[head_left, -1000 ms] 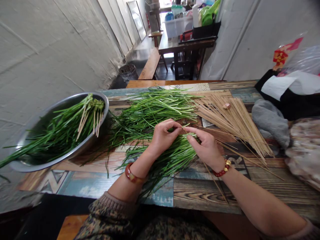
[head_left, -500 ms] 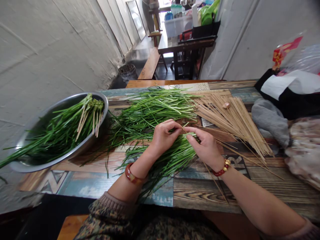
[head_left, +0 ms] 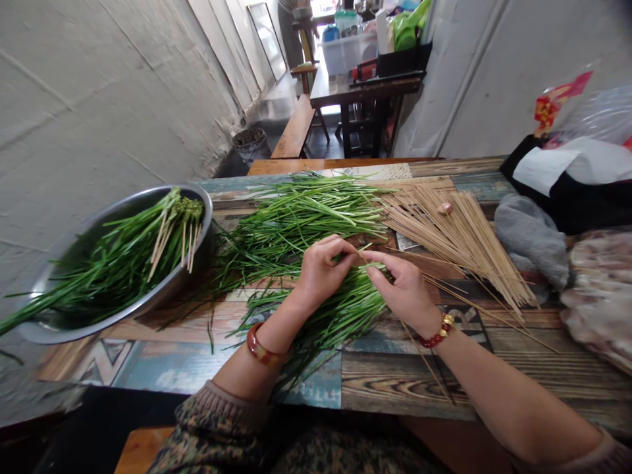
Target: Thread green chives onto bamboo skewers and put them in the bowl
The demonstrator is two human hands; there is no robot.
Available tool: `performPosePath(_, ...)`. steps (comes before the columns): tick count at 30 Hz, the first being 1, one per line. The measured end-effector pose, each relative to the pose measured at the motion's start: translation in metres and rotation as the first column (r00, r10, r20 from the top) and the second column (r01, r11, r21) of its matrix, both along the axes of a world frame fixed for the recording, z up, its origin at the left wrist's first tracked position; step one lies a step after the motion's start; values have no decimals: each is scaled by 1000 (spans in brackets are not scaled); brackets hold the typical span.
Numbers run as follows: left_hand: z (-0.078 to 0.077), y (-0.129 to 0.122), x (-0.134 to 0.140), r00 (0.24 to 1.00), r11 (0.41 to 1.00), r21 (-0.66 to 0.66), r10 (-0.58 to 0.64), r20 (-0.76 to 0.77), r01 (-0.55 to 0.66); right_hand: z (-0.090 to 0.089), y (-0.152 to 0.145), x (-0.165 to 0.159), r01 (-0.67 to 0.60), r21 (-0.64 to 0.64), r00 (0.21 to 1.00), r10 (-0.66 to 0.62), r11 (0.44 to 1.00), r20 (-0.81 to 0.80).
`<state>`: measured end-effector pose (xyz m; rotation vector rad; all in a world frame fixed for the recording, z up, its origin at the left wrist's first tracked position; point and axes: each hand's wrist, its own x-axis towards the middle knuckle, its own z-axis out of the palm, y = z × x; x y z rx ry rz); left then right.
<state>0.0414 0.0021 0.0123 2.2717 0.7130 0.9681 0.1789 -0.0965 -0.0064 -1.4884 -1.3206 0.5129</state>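
Observation:
Above a bunch of chives (head_left: 340, 316) on the table, my two hands meet at the fingertips. My left hand (head_left: 323, 273) is closed, its thumb and forefinger pinching a chive whose pale cut end pokes up between the fingers. A thin bamboo skewer (head_left: 428, 364) runs from the pinch, beneath my right palm, down toward the table's front edge. My right hand (head_left: 407, 289) is closed lightly around it, forefinger tip against the left fingers. The skewer's point is hidden by the fingertips. Behind the hands lies a larger pile of chives (head_left: 311, 214).
A metal basin (head_left: 207, 217) at left holds chives and skewered bundles. Loose bamboo skewers (head_left: 474, 237) fan out at right, a small pinkish piece (head_left: 445, 209) on them. Beyond are a grey plastic bag (head_left: 530, 237), a clear bag of pale food (head_left: 600, 296) and a black box (head_left: 587, 197).
Both hands keep almost the same pose at the pinch. The skewer's lower end has swung very slightly to the right. The whole view has shifted a little.

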Motion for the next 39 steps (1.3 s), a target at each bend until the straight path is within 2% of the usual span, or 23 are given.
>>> performPosePath(12, 1, -1, -2, 989, 987, 160, 32, -144, -9, -2, 2, 1, -9, -23, 1000, 9, 1000, 9)
performPosePath(27, 4, 1, -6, 968, 934, 354, 46, -245, 45, -3, 2, 2, -19, -28, 1000, 19, 999, -4)
performPosePath(33, 4, 2, -5, 977, 953, 296, 9, -215, 57, -6, 4, 3, -31, -51, 998, 29, 998, -48)
performPosePath(36, 4, 2, -4, 988, 979, 200, -18, -154, 49, -7, 4, 5, -55, -42, 992, 50, 998, -118)
performPosePath(39, 5, 1, -2, 998, 998, 50, -37, -59, 40, -6, 4, 5, -78, -34, 986, 72, 996, -149)
